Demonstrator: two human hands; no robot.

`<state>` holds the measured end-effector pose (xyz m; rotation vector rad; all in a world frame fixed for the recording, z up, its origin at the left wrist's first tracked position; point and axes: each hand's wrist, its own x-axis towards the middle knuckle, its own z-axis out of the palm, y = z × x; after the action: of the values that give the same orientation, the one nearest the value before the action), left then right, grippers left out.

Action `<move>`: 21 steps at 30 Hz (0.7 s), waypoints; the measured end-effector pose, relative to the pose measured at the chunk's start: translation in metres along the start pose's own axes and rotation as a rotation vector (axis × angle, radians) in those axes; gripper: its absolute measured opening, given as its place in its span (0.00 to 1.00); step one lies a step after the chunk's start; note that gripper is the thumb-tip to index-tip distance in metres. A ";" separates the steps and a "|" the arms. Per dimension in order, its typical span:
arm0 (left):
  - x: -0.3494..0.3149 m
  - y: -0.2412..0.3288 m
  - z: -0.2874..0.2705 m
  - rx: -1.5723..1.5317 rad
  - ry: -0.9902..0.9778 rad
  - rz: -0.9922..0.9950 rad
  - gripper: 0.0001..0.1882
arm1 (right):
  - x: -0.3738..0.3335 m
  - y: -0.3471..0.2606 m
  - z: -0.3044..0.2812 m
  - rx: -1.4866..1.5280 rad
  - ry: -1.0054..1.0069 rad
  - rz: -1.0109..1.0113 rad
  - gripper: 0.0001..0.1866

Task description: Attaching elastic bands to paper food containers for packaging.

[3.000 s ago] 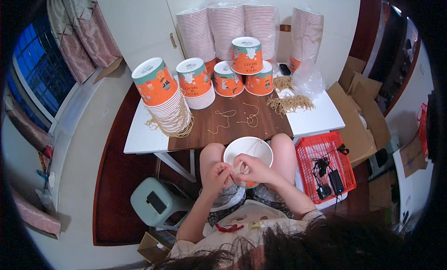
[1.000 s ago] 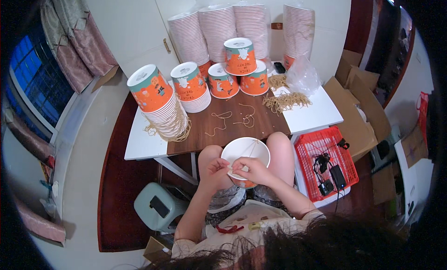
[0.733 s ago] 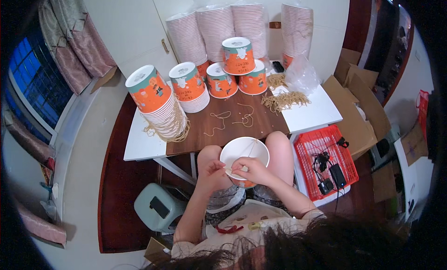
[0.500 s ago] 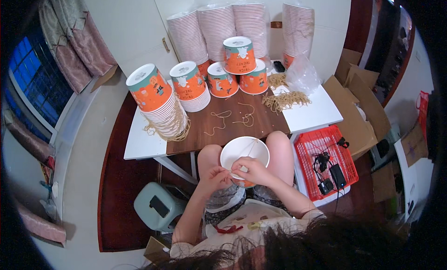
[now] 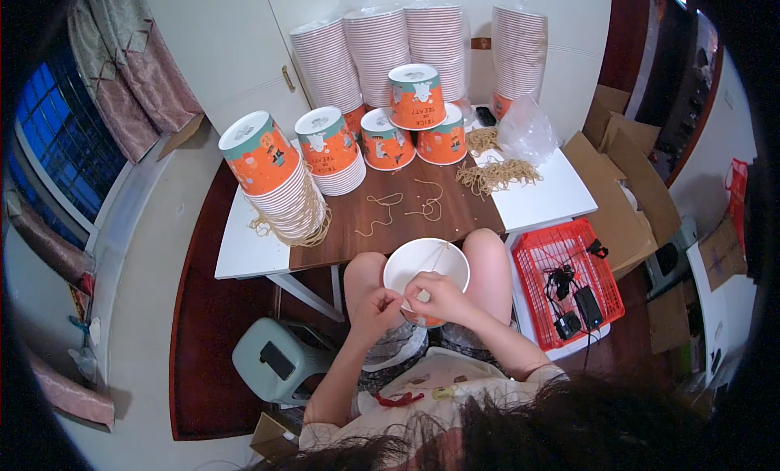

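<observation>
A white paper bucket [image 5: 422, 264] with an orange outside rests on my lap, its open mouth facing up. My right hand [image 5: 435, 296] grips its near rim and pinches a thin tan string that runs across the opening. My left hand [image 5: 375, 308] is closed at the bucket's left side, fingers pinched on the string end. Both forearms come up from the lower edge.
A brown and white table [image 5: 406, 215] carries upside-down orange bucket stacks [image 5: 268, 158], loose strings [image 5: 382, 207], a string bundle [image 5: 497, 175] and a plastic bag [image 5: 526, 130]. Wrapped cup stacks [image 5: 382, 45] stand behind. A red basket [image 5: 569, 288], cardboard boxes [image 5: 621, 175] and a green stool [image 5: 272, 361] surround me.
My hands stay at the bucket's near rim; the fingers shift slightly along the string. The bucket and table items have not moved.
</observation>
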<state>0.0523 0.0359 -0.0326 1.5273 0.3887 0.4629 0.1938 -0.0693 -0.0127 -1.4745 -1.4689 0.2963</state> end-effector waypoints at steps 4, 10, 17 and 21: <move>-0.002 0.002 -0.001 0.009 -0.006 -0.026 0.01 | -0.002 0.005 0.000 0.093 0.031 0.098 0.04; -0.005 -0.003 -0.004 -0.072 0.026 -0.088 0.01 | -0.001 0.003 -0.002 0.141 0.001 0.112 0.04; -0.003 0.018 0.002 -0.086 -0.031 -0.121 0.05 | -0.001 0.001 -0.002 0.113 -0.030 0.010 0.04; -0.002 0.020 0.003 -0.158 -0.008 -0.227 0.06 | -0.002 0.000 -0.001 0.098 -0.022 -0.028 0.04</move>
<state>0.0516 0.0320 -0.0126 1.3137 0.5012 0.3013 0.1940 -0.0715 -0.0127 -1.3746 -1.4706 0.3633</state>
